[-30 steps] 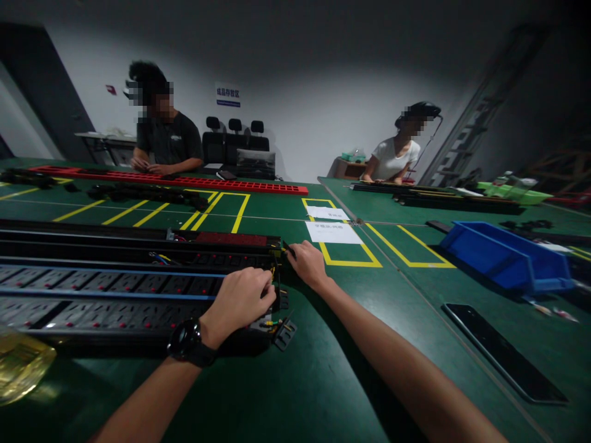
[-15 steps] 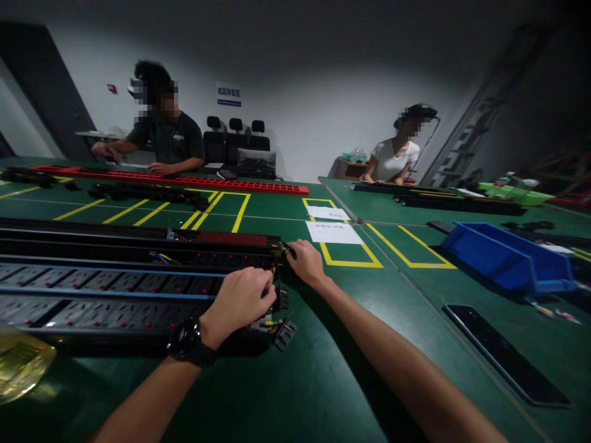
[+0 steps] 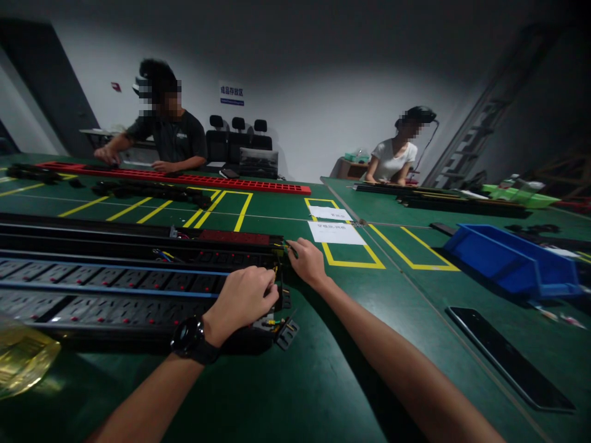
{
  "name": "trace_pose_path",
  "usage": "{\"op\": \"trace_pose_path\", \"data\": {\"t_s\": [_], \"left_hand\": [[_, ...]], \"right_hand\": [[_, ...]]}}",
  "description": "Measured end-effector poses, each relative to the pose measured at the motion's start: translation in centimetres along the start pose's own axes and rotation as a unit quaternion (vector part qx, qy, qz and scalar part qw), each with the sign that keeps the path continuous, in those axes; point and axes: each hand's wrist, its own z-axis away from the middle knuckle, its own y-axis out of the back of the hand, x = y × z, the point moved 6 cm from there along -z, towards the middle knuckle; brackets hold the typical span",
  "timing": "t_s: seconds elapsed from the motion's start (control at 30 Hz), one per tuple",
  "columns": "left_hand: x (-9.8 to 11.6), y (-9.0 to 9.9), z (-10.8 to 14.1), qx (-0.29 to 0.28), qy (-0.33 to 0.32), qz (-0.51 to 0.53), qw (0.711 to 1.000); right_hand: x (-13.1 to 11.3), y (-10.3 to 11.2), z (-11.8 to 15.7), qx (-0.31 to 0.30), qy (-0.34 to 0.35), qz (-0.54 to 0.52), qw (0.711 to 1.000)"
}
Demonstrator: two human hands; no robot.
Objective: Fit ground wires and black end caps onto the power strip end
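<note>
Several long black power strips lie side by side at the left, their ends towards me. My left hand (image 3: 244,297), with a black watch (image 3: 189,337) on its wrist, rests over the end of the power strip with a blue edge (image 3: 152,280); its fingers are curled round that end, the tips partly hidden. At the far power strip (image 3: 233,239), with a dark red face, my right hand (image 3: 306,261) pinches a small dark piece beside yellow-green wire (image 3: 280,246). On the near power strip (image 3: 133,312), a black end cap (image 3: 287,333) hangs tilted off the end near a yellow-green wire.
A clear yellow container (image 3: 25,357) stands at the near left. To the right are a blue bin (image 3: 512,261) and a phone (image 3: 510,357). Paper labels (image 3: 336,232) lie ahead. Two people work across the green table (image 3: 323,381), by a red strip (image 3: 258,183) and black strips (image 3: 462,203).
The view has shifted slightly. Both hands stay at the strip ends with nearly the same grip. The co-worker at the left leans a little and has moved a hand.
</note>
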Motion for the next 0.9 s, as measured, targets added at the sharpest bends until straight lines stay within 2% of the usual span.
{"op": "trace_pose_path", "data": {"t_s": [0.17,0.33,0.5,0.67,0.9], "left_hand": [[0.1,0.1,0.0,0.000,-0.003,-0.002,1.000],[0.1,0.2,-0.1,-0.006,0.000,-0.001,1.000],[0.1,0.1,-0.1,-0.005,0.001,-0.002,1.000],[0.1,0.0,-0.1,-0.005,-0.001,-0.006,1.000],[0.9,1.0,0.4,0.010,-0.008,-0.030,0.999]], "right_hand": [[1.0,-0.8,-0.1,-0.050,-0.036,-0.016,0.998],[1.4,-1.4,-0.5,-0.072,-0.028,-0.026,0.997],[0.7,-1.1,-0.2,-0.073,-0.023,-0.015,0.997],[-0.4,-0.4,0.0,-0.046,0.015,0.015,0.999],[0.6,-0.8,-0.4,-0.064,-0.011,0.007,0.998]]}}
